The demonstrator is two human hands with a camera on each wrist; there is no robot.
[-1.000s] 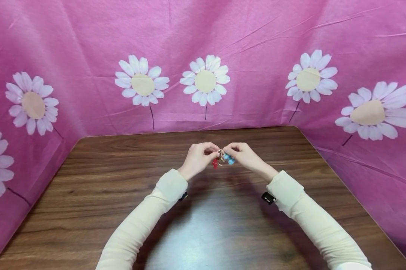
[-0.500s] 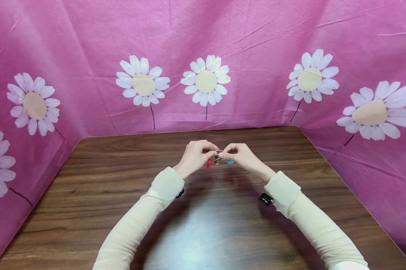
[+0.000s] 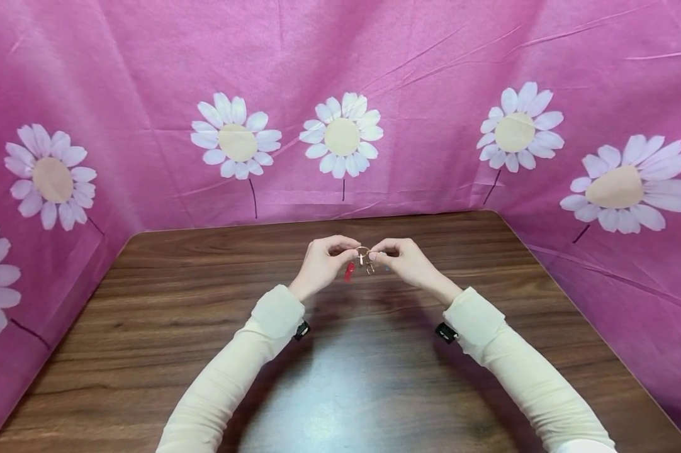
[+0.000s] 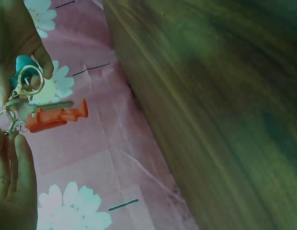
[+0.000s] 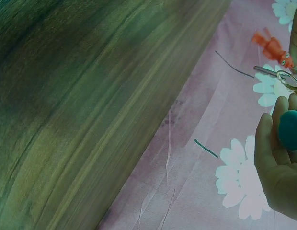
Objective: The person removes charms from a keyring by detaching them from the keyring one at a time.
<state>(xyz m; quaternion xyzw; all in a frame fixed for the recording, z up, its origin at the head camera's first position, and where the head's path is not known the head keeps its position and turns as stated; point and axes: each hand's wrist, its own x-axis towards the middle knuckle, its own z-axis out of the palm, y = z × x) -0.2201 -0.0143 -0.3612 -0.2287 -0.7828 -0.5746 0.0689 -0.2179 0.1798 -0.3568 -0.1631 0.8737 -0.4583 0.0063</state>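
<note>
A gold key ring (image 3: 363, 248) is stretched between my two hands above the table. My left hand (image 3: 325, 263) pinches its left side between thumb and fingers. The right side is pinched by my right hand (image 3: 404, 259). From the ring hangs a red figure charm (image 4: 55, 117), close beside the left fingers. A flat metal key (image 4: 55, 105) shows just behind this charm in the left wrist view. A gold clasp (image 4: 31, 80) hangs nearer the right hand. The rounded blue charm (image 5: 290, 130) lies against the right palm, mostly hidden in the head view.
Under the hands spreads a brown wood-grain table (image 3: 329, 377). Pink cloth (image 3: 431, 75) printed with white daisies rises along the table's back and both sides. A small black device (image 3: 447, 332) sits at the right cuff, another black device (image 3: 301, 330) at the left.
My hands have drawn slightly apart, the left one shifting left, so the ring shows between them. The red charm moved left with it. The blue charm has gone mostly behind my right hand.
</note>
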